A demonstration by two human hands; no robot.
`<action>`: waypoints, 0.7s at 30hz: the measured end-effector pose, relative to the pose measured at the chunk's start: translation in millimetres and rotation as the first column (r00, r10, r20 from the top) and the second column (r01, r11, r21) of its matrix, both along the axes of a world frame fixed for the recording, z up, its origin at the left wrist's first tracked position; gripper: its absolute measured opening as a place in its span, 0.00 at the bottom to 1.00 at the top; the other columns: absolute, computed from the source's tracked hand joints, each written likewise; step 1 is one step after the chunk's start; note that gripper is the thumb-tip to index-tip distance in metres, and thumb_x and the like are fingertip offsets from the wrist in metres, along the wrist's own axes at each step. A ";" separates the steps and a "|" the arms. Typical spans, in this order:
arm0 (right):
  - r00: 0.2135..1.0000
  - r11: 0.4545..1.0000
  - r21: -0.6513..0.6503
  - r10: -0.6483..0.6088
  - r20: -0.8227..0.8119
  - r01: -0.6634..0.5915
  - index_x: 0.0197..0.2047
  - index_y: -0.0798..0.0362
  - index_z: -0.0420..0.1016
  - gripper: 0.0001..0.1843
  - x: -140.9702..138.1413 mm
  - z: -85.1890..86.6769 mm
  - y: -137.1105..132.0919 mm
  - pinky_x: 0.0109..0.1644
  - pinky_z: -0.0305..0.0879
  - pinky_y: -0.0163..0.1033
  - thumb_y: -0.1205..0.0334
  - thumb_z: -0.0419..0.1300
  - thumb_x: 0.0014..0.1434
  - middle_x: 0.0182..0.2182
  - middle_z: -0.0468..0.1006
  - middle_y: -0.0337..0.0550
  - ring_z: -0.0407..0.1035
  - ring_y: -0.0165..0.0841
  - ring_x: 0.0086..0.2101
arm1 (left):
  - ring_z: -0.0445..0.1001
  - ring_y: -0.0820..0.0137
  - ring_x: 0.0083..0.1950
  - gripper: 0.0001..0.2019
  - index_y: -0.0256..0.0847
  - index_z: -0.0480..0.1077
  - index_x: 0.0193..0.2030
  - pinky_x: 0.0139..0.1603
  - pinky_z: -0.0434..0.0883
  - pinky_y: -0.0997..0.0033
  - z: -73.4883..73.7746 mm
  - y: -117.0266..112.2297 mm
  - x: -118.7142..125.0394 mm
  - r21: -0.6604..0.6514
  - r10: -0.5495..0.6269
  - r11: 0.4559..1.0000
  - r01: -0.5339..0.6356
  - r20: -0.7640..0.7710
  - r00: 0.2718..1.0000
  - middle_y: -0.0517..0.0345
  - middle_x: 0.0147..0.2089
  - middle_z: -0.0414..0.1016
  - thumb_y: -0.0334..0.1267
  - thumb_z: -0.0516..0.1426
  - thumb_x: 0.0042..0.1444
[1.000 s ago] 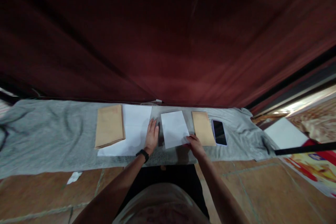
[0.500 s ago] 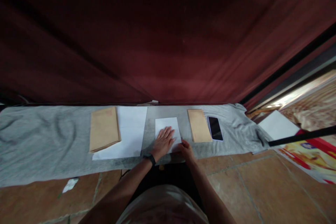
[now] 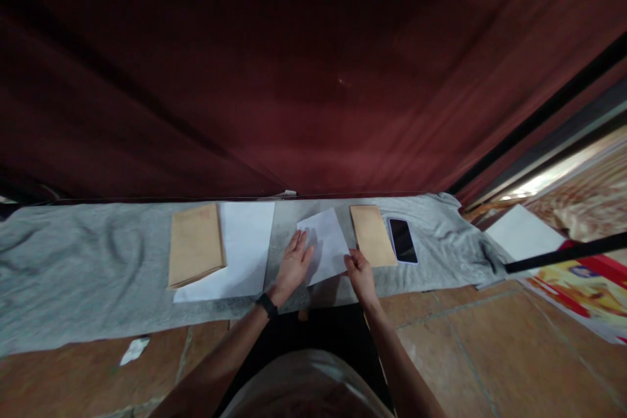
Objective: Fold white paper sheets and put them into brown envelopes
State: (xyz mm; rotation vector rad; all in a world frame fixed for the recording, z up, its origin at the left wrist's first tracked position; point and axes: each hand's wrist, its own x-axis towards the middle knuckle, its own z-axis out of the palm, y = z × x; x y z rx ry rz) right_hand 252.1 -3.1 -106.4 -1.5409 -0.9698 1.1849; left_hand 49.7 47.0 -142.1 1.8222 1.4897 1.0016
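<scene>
A folded sheet of white paper [image 3: 327,245] lies turned at an angle in the middle of the grey cloth. My right hand [image 3: 360,273] pinches its right edge near the lower corner. Along the paper's left edge rests my left hand [image 3: 292,264], fingers stretched out and thumb apart; a dark band circles that wrist. Just right of the paper is a small brown envelope [image 3: 373,235], close to my right hand. Further left, a stack of larger brown envelopes [image 3: 196,245] partly covers white sheets [image 3: 247,251].
A phone [image 3: 403,240] lies right of the small envelope. The grey cloth [image 3: 88,268] covers a long narrow surface against a dark red hanging [image 3: 313,111]. A colourful box [image 3: 582,287] stands at right behind a black bar. A white scrap [image 3: 134,351] is on the tiled floor.
The folded paper has turned counterclockwise and shifted slightly right and up. My left hand has slid from its middle to its left edge. My right hand has moved right and up, gripping its edge.
</scene>
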 end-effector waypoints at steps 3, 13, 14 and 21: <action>0.848 0.977 0.177 0.004 0.530 -0.116 0.53 0.50 0.75 0.18 0.2 44.1 0.4 0.45 0.71 0.42 0.54 0.53 0.65 0.40 0.81 0.49 0.75 0.41 0.40 | 0.63 0.57 0.71 0.27 0.45 0.61 0.70 0.69 0.65 0.51 28.1 -17.2 24.0 -0.144 0.001 0.989 0.040 0.273 0.962 0.49 0.71 0.64 0.52 0.51 0.68; 0.516 0.799 0.245 0.094 0.852 -0.550 0.54 0.49 0.75 0.15 -61.2 44.1 -32.6 0.47 0.72 0.40 0.64 0.52 0.68 0.46 0.81 0.47 0.76 0.39 0.42 | 0.79 0.60 0.53 0.24 0.40 0.66 0.64 0.52 0.77 0.59 42.0 -16.9 29.5 -0.295 0.174 0.955 0.011 0.595 0.785 0.48 0.58 0.78 0.44 0.54 0.63; 0.531 0.785 0.246 0.123 0.838 -0.569 0.54 0.49 0.75 0.15 -61.3 34.1 -35.9 0.48 0.73 0.40 0.63 0.53 0.68 0.47 0.81 0.47 0.76 0.38 0.43 | 0.80 0.60 0.50 0.22 0.39 0.69 0.61 0.51 0.78 0.58 32.7 -17.1 24.0 -0.319 0.204 0.948 -0.007 0.589 0.782 0.48 0.54 0.80 0.43 0.55 0.61; 0.607 0.776 0.312 0.114 0.787 -0.549 0.63 0.51 0.70 0.21 -41.6 -29.1 -54.9 0.61 0.71 0.49 0.66 0.53 0.68 0.58 0.75 0.51 0.70 0.41 0.58 | 0.81 0.60 0.46 0.18 0.40 0.72 0.53 0.50 0.78 0.55 -12.0 -21.9 6.7 -0.352 0.331 0.923 -0.152 0.530 0.781 0.48 0.48 0.82 0.40 0.54 0.57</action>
